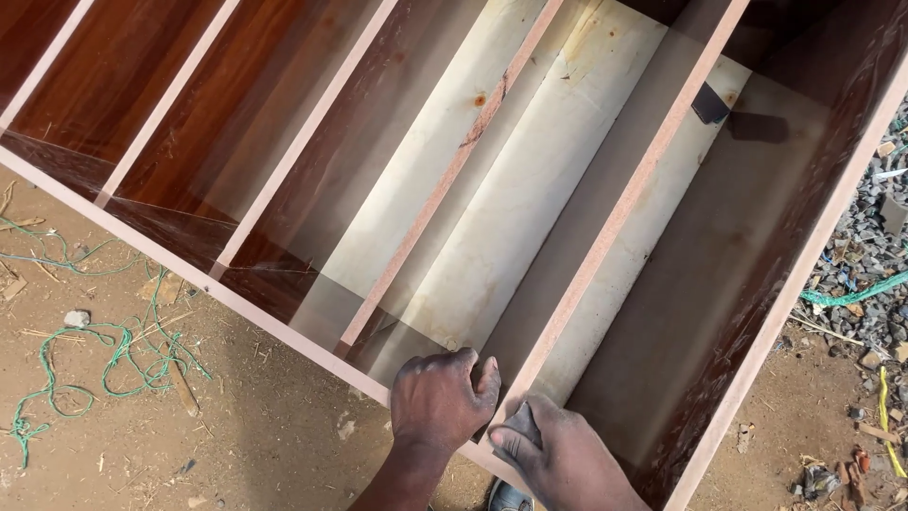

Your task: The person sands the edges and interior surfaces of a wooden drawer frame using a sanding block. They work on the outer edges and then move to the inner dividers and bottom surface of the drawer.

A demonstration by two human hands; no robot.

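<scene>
A large wooden cabinet frame (203,282) lies on the ground, divided by several thin partition boards (605,237). Its inside shows dark glossy reddish panels at left and a pale plywood back (530,189) in the middle. My left hand (437,397) rests over the near edge, fingers curled onto the frame beside one partition. My right hand (553,454) presses a small dark grey piece, like sandpaper (523,427), against the foot of that partition at the near edge.
Bare brown dirt with wood chips surrounds the frame. A tangle of green string (113,360) lies at left. Gravel, scraps and another green cord (856,291) lie at right. A small dark block (709,104) sits inside the far compartment.
</scene>
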